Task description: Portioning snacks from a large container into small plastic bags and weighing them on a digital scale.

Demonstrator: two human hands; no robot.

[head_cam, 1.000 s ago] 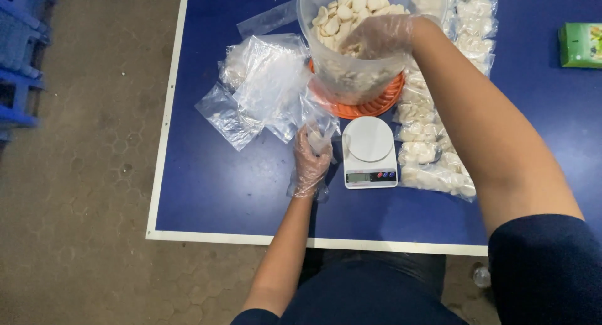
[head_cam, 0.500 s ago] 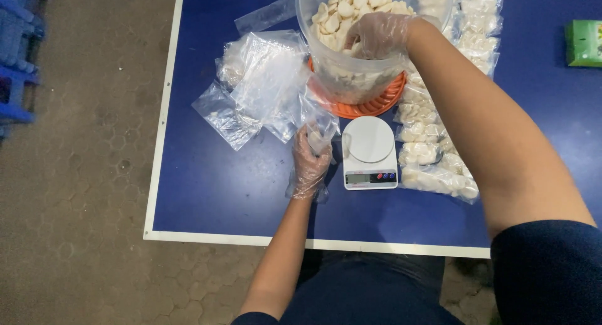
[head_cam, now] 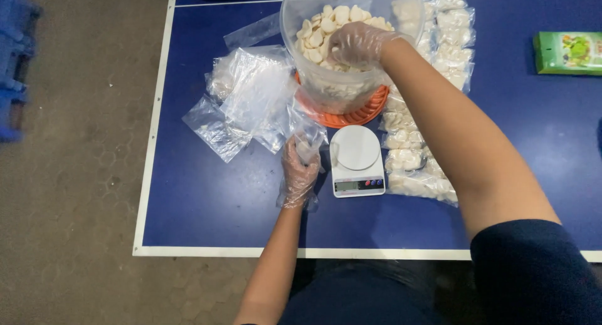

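Pale, brittle, light crackers [head_cam: 326, 25]: in clear plastic tub [head_cam: 295, 24] on blue worktop [head_cam: 207, 193]; your right hand [head_cam: 357, 44] curls among them. Small clear plastic bag [head_cam: 307, 143], limp and slippery: left hand [head_cam: 298, 171] pinches its mouth.

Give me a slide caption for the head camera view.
Gloved right hand reaches into tub of pale pieces; left hand holds small bag beside scale.
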